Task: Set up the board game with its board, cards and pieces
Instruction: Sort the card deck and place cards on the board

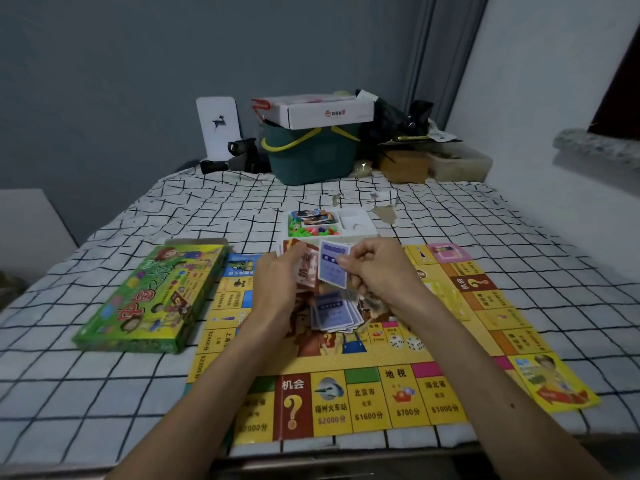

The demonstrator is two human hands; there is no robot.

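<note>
The yellow game board [367,407] lies unfolded on the checked tablecloth. Above its middle, my left hand [277,282] grips a stack of red-backed cards [306,268]. My right hand [377,271] pinches a single blue-backed card [333,265] just beside that stack. A loose pile of blue-backed cards [334,313] lies on the board's centre under my hands. Beyond the board stands a white plastic tray [356,223] with small coloured pieces [311,231] and more cards in it.
The green game box [149,299] lies left of the board. At the table's far edge stand a green basket [311,154] with a white carton on top, a brown box [403,166] and black clutter. A wall runs along the right.
</note>
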